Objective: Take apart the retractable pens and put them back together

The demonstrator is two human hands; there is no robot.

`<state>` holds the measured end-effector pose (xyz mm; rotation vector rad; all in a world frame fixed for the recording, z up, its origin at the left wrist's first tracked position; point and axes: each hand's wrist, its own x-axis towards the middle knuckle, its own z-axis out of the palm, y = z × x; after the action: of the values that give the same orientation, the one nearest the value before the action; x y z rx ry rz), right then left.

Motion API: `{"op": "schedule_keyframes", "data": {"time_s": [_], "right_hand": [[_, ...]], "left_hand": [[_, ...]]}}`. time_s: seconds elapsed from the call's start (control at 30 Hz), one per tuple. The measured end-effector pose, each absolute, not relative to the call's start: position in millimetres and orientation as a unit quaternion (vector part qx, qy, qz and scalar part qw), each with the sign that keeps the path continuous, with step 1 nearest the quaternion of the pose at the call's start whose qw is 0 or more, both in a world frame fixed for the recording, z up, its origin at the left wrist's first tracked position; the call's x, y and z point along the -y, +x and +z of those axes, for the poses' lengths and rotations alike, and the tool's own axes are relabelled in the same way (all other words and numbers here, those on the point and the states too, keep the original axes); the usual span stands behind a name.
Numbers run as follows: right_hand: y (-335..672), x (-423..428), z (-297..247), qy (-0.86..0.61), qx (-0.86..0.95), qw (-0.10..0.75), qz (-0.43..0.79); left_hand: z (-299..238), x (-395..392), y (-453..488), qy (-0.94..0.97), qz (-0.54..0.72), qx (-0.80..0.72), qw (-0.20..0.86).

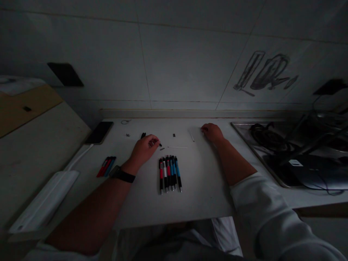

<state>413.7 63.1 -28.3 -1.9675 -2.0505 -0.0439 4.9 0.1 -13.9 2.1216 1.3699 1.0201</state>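
Observation:
A row of several pens [170,173] with red, white and blue barrels lies side by side in the middle of the white table [195,195]. Just beyond it my left hand [144,148], a dark watch on its wrist, rests with fingers curled around a small dark pen part. My right hand [211,131] lies farther back, fingers curled on the table beside a thin white refill [191,135]. Another thin refill [177,147] and small dark parts [174,135] lie between the hands.
Red and blue pen barrels [106,166] lie at the left, near a white cable and charger block [46,201]. A dark phone [99,132] sits at the back left. A metal sink [293,159] with cables and a dark object fills the right. A tiled wall stands behind.

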Motion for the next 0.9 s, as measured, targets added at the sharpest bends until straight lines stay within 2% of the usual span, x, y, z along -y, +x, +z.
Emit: {"op": "schedule_keyframes", "data": {"time_s": [0.7, 0.9], "right_hand": [[419, -58, -27, -0.681, 0.72, 0.134, -0.006], [424, -40, -16, -0.685, 0.71, 0.163, -0.006]], "left_hand": [[-14, -2, 4, 0.77, 0.354, -0.489, 0.207], [-16, -3, 2, 0.769, 0.357, -0.49, 0.202]]}}
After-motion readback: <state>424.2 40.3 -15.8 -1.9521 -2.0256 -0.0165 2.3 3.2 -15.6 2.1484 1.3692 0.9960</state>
